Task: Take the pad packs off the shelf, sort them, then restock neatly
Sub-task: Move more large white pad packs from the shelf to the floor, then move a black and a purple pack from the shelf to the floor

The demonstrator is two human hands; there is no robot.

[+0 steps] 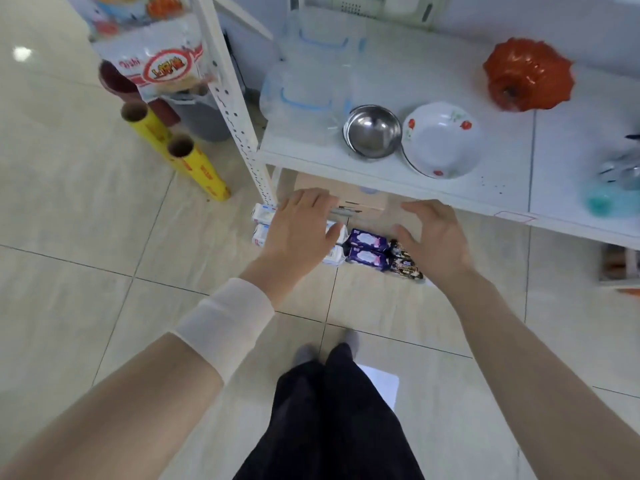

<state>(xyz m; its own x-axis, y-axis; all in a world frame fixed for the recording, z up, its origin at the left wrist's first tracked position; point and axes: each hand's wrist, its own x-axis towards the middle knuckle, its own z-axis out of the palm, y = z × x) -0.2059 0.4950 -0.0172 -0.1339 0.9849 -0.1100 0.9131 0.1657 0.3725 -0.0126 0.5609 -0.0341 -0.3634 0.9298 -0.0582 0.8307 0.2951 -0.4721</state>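
Both hands are spread and hold nothing. The left hand (298, 227) reaches forward with its fingers straight, palm down, over the white packs (262, 226); I cannot tell whether it touches them. The right hand (433, 239) hangs beside it, fingers loosely bent, above the dark pack (408, 264).

The packs lie in a row low down at the foot of the shelf (381, 183): white ones on the left, two purple packs (367, 249) in the middle, one behind the other, and the dark pack on the right, each touching the next. Whether they lie on the floor or on a bottom board I cannot tell.

A white wrap (225, 323) circles the left forearm.

On the shelf above stand a steel bowl (372, 131) and a flowered bowl (441, 140), touching, with clear tubs (311, 88) to their left and an orange dish (528, 74) well apart on the right. Two yellow rolls (194, 166) stand on the floor left of the shelf post.
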